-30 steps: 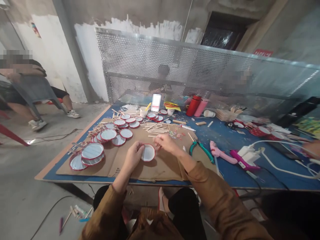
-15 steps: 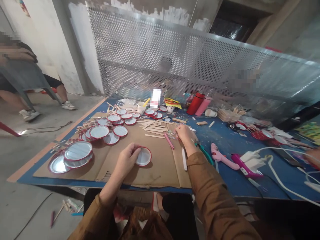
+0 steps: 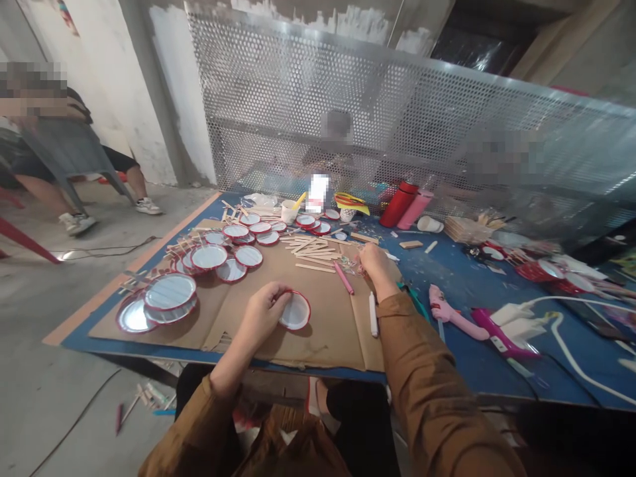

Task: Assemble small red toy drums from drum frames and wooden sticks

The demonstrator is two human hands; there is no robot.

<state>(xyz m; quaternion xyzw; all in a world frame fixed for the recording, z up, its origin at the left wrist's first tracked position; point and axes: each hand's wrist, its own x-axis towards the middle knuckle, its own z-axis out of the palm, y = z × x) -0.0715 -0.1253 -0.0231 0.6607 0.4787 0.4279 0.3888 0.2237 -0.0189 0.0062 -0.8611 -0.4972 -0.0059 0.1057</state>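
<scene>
My left hand (image 3: 264,313) grips the left edge of a round white disc with a red rim (image 3: 297,311), just above the cardboard sheet (image 3: 318,348). My right hand (image 3: 376,266) reaches to the far right of the cardboard, its fingers bunched over a small tangle of thin coloured strands (image 3: 352,264). What those fingertips hold, if anything, is hidden. Left of them lies a pink marker-like stick (image 3: 344,278), beside a heap of flat wooden sticks (image 3: 314,250). A white stick (image 3: 373,315) rests near my right sleeve.
Several red-rimmed discs (image 3: 209,257) are piled on the left, some with wooden sticks attached. To the right lie a pink glue gun (image 3: 450,311), a purple power strip (image 3: 501,338) and white cables. Red and pink bottles (image 3: 399,204) stand before a perforated metal screen (image 3: 278,86). A person sits at far left.
The whole view has shifted, so the table appears further right. My left hand still grips the disc, and my right hand stays at the strands with little visible movement.
</scene>
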